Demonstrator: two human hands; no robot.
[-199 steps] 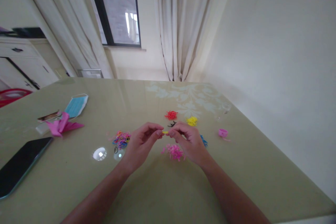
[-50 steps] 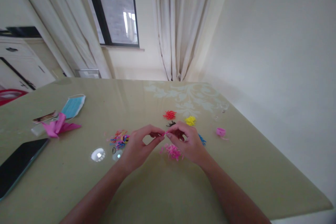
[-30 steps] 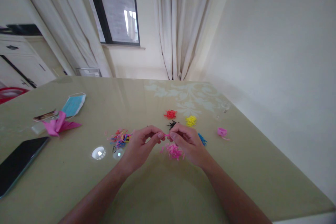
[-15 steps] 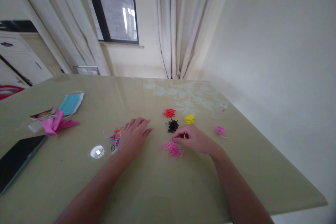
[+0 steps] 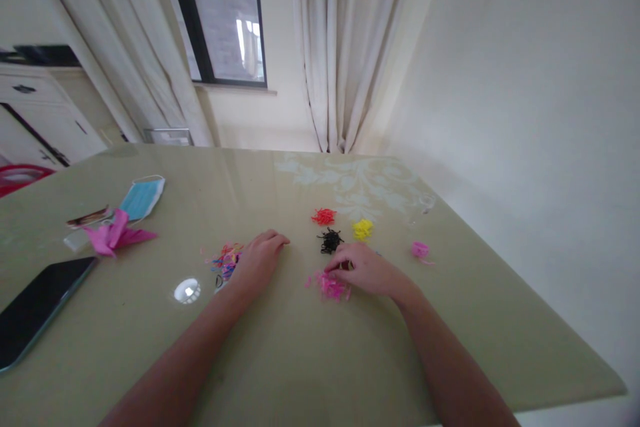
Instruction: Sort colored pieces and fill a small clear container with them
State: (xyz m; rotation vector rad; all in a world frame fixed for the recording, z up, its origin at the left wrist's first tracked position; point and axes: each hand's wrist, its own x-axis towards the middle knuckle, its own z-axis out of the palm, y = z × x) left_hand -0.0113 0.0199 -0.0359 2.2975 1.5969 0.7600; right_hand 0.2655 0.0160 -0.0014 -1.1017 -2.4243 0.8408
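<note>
Where the left hand [image 5: 257, 263] intervenes, bands [image 5: 227, 259] hide (partly).

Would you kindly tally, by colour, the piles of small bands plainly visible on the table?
Red pile: 1
Yellow pile: 1
Black pile: 1
Pink pile: 1
Mixed-colour pile: 1
Total: 5
Not counted: blue bit beside the right hand.

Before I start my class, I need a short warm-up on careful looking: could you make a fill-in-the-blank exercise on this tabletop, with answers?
1. The right hand reaches down to the ____ pile.
2. In the picture, the pile directly below the red pile is ____.
3. The mixed-colour pile is beside the ____ hand.
4. The face mask is white-edged and otherwise ____.

Missing words: pink; black; left; light blue.
</note>
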